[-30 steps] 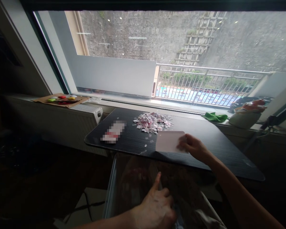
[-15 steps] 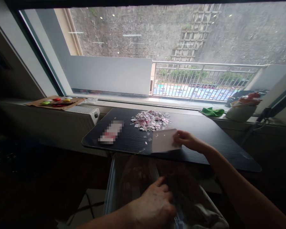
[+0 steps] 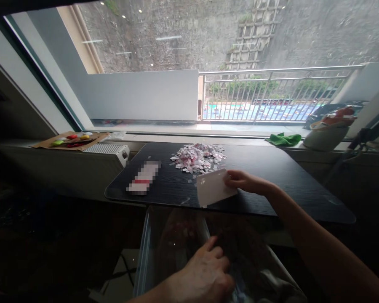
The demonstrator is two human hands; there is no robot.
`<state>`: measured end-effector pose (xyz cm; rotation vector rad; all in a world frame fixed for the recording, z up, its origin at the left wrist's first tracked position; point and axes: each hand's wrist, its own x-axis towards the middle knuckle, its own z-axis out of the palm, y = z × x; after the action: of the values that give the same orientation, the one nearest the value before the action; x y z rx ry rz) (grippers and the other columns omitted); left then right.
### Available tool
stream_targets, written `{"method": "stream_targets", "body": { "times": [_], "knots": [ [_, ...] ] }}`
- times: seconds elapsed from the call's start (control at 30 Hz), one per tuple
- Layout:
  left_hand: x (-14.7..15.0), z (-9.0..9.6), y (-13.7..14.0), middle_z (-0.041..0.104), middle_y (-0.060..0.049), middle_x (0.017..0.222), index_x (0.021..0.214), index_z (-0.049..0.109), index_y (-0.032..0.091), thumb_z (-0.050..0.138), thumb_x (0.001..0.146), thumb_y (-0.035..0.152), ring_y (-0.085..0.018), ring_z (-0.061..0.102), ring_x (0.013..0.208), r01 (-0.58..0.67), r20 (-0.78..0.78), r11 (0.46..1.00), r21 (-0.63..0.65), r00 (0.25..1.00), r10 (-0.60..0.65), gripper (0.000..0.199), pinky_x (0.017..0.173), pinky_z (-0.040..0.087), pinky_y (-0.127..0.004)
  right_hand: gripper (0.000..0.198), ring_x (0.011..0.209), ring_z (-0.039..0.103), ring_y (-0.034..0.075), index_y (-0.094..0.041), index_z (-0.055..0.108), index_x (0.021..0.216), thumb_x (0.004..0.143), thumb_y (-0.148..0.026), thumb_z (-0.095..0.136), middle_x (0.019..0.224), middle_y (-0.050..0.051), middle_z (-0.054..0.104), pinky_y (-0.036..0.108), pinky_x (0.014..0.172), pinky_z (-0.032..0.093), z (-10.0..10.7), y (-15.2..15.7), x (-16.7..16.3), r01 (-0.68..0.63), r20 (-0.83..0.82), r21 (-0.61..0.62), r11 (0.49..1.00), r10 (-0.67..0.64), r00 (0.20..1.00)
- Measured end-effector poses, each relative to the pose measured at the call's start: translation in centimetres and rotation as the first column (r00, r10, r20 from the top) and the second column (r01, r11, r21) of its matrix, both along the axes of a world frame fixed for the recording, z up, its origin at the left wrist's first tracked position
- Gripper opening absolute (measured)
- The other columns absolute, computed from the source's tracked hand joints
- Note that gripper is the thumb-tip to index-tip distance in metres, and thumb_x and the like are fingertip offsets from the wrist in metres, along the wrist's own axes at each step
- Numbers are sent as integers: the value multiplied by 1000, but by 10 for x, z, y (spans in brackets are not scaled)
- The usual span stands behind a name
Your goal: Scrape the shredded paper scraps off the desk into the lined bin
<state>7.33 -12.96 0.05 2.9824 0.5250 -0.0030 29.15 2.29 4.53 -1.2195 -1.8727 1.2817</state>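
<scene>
Daylight from window point(image 3: 177, 46); room side dim, lower left near black. Sheen on surface point(image 3: 255, 160), glint on white card point(image 3: 211, 190); left item point(image 3: 143, 178) pixelated.

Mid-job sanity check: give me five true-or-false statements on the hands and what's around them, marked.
1. The paper scraps are heaped on the dark table. True.
2. The right hand holds a white card. True.
3. The left hand lies on the paper scraps. False: the left hand is nearer the camera than the table's near edge.
4. A green cloth lies left of the paper scraps. False: the green cloth is to their right.
5. A blurred-out item lies left of the paper scraps. True.
</scene>
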Motion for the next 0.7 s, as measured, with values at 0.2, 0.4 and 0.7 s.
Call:
{"method": "stream_targets", "body": {
  "times": [0.2, 0.4, 0.7],
  "knots": [
    [4, -10, 1, 58, 0, 69, 71, 66, 20, 62, 88, 29, -17, 49, 71, 1, 0, 1000, 17, 1000, -1, 20, 103, 29, -50, 31, 73, 62, 19, -19, 66, 86, 62, -37, 72, 81, 3, 70, 29, 65, 50, 8, -9, 28, 135, -101, -80, 988, -143, 985],
    [9, -49, 5, 50, 2, 58, 60, 63, 22, 55, 93, 29, -15, 42, 64, 12, -5, 996, 85, 1000, -11, 34, 100, 30, -45, 28, 72, 59, 18, -19, 63, 84, 68, -42, 66, 80, 2, 67, 28, 62, 49, -22, -9, 24, 200, -152, 25, 979, -194, 969],
    [9, -33, 5, 56, -1, 65, 66, 64, 20, 61, 89, 28, -17, 47, 71, -162, -57, 985, -61, 986, 158, 24, 98, 32, -44, 19, 61, 48, 15, -21, 52, 71, 76, -40, 54, 66, -1, 52, 25, 54, 41, -30, -29, 31, 191, 11, 145, 971, -195, 981]
  ]
}}
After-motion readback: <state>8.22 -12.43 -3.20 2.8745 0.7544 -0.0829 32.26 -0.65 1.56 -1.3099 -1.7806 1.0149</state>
